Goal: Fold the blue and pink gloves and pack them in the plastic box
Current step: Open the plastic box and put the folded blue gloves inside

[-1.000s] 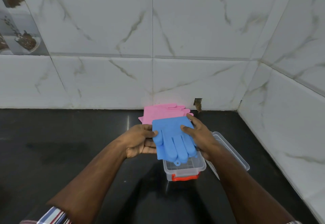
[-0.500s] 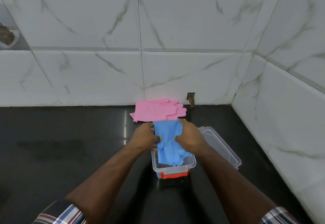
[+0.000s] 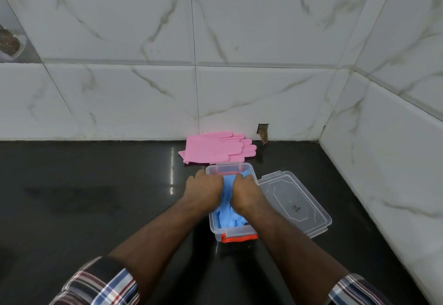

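Both my hands, left hand (image 3: 203, 190) and right hand (image 3: 245, 192), press the blue gloves (image 3: 227, 216) into the plastic box (image 3: 236, 232), fingers curled down on them; the pink gloves (image 3: 215, 147) lie by the counter's (image 3: 96, 196) back edge.

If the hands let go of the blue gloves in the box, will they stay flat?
Probably not. The blue gloves look soft and bunched, so they may spring up. Both hands, left hand and right hand, press them into the plastic box, suggesting rubbery, floppy material.
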{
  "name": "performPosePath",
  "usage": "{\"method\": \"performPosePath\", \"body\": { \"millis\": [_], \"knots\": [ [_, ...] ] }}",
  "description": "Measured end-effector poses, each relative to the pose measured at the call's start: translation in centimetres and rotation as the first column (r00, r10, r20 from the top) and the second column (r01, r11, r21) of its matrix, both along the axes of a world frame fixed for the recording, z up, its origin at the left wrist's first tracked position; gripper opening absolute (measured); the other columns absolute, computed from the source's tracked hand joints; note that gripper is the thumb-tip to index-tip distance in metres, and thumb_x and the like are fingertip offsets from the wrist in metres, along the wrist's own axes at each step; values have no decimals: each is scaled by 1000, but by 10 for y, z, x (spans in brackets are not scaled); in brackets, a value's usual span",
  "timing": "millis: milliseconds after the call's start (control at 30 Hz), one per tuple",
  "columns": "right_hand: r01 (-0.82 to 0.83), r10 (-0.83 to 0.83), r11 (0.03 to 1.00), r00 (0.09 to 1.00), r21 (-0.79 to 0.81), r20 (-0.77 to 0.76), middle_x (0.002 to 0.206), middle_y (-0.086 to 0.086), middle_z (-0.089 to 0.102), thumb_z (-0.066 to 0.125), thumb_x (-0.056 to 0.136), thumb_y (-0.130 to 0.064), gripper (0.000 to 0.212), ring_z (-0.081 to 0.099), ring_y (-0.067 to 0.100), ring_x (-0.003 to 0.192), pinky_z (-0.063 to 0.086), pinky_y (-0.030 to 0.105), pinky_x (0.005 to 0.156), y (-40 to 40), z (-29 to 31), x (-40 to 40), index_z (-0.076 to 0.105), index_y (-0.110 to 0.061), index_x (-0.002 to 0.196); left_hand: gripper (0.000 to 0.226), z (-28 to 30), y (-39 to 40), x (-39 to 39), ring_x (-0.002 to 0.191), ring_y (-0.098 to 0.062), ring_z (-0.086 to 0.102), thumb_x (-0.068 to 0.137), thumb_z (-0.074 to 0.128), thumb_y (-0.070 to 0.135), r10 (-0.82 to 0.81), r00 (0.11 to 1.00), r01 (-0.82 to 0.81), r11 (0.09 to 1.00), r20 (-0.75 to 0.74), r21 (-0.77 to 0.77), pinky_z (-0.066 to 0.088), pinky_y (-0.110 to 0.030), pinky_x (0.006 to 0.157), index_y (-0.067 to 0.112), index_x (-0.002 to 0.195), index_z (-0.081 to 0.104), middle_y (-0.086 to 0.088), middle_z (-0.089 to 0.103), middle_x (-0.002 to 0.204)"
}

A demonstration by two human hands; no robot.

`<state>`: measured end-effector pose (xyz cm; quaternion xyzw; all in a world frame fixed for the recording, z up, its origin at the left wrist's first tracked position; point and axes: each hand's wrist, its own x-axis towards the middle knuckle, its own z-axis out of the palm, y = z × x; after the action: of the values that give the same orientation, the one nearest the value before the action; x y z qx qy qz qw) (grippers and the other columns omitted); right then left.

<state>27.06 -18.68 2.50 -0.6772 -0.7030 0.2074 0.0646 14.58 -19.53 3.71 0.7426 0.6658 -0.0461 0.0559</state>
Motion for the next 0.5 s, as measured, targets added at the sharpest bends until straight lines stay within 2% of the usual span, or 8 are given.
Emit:
{"method": "performPosePath", "body": {
  "millis": [67, 133, 200, 233, 300, 367, 433, 500],
  "knots": [
    [-11, 11, 1000, 999, -17, 37, 129, 24, 47, 49, 94, -12, 37, 55, 39, 112, 46, 39, 83, -3, -4, -3, 43, 1, 128, 29, -2, 0, 4, 118, -27, 47, 88, 60, 25, -42, 991, 46, 999, -128, 27, 41, -38, 93, 23, 116, 62, -2, 64, 118],
    [-3, 16, 995, 992, -102, 123, 141, 22, 42, 54, 96, -20, 57, 53, 34, 122, 47, 39, 96, -4, -5, -9, 31, 0, 145, 27, -5, 1, 6, 118, -26, 44, 87, 62, 29, -62, 976, 68, 997, -207, 21, 37, -40, 96, 24, 113, 64, 0, 64, 118],
    [-42, 92, 979, 965, -199, 247, 146, 18, 40, 60, 95, -30, 75, 50, 29, 128, 45, 36, 101, -2, -1, -13, 21, -3, 152, 31, -6, 4, 8, 119, -26, 41, 86, 64, 36, -86, 965, 88, 996, -247, -6, 34, -43, 98, 25, 116, 64, 0, 62, 121],
    [-72, 141, 971, 944, -230, 299, 146, 17, 42, 61, 94, -32, 73, 50, 28, 128, 45, 36, 102, 0, 3, -14, 25, -3, 151, 35, -6, 5, 8, 120, -27, 40, 86, 65, 39, -98, 961, 97, 995, -259, -16, 33, -44, 99, 26, 118, 64, -1, 59, 125],
    [-163, 230, 966, 898, -200, 375, 138, 14, 54, 58, 96, -27, 49, 54, 28, 124, 46, 36, 99, 1, 20, -11, 48, -6, 139, 37, -6, 7, 5, 119, -28, 38, 85, 64, 40, -117, 958, 121, 993, -260, -3, 31, -45, 98, 28, 120, 65, -3, 51, 131],
    [-252, 246, 967, 880, -39, 406, 127, 11, 61, 54, 95, -20, 31, 59, 28, 115, 49, 36, 92, 2, 37, 0, 61, -11, 124, 37, -4, 9, 0, 118, -29, 38, 85, 61, 37, -125, 964, 137, 990, -235, 38, 30, -45, 97, 30, 120, 66, -3, 50, 130],
    [-341, 264, 934, 858, 105, 440, 122, 9, 60, 55, 93, -21, 30, 56, 27, 112, 49, 39, 90, 6, 51, 12, 62, -17, 122, 37, 2, 11, -4, 120, -28, 38, 87, 60, 37, -161, 964, 178, 982, -213, 61, 29, -47, 98, 33, 124, 65, 0, 53, 130],
    [-439, 358, 895, 806, 72, 471, 127, 5, 60, 59, 92, -31, 36, 50, 26, 116, 46, 43, 95, 11, 58, 22, 60, -24, 128, 41, 8, 14, -6, 125, -26, 38, 89, 61, 43, -245, 952, 254, 967, -186, 29, 28, -47, 100, 37, 130, 61, 4, 54, 134]
  ]
}}
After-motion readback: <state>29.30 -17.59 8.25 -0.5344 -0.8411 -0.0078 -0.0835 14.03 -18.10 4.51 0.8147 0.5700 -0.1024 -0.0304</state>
